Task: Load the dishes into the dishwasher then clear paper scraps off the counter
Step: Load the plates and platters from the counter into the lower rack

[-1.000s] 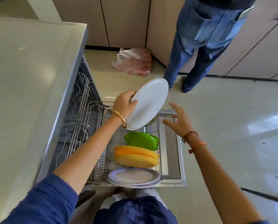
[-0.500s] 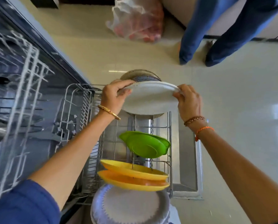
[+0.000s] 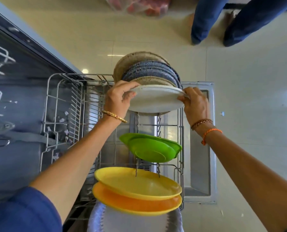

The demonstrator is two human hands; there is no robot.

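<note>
A white plate [image 3: 156,99] stands on edge in the pulled-out lower rack [image 3: 62,104] of the dishwasher, just in front of several speckled grey and blue plates [image 3: 147,69]. My left hand [image 3: 119,99] grips its left rim and my right hand [image 3: 194,104] pinches its right rim. Nearer to me in the same rack stand a green dish [image 3: 151,149], a yellow plate [image 3: 136,183], an orange plate [image 3: 132,203] and a pale patterned plate [image 3: 122,221] at the bottom edge.
The open dishwasher door [image 3: 199,148] lies under the rack on the right. The dark dishwasher interior [image 3: 14,114] fills the left. A person's legs [image 3: 223,19] stand on the tiled floor at top right, beside a plastic bag [image 3: 139,5].
My right hand came to the white plate and took its right rim. Both hands lowered the plate into the rack in front of the speckled plates, and my head came closer.
</note>
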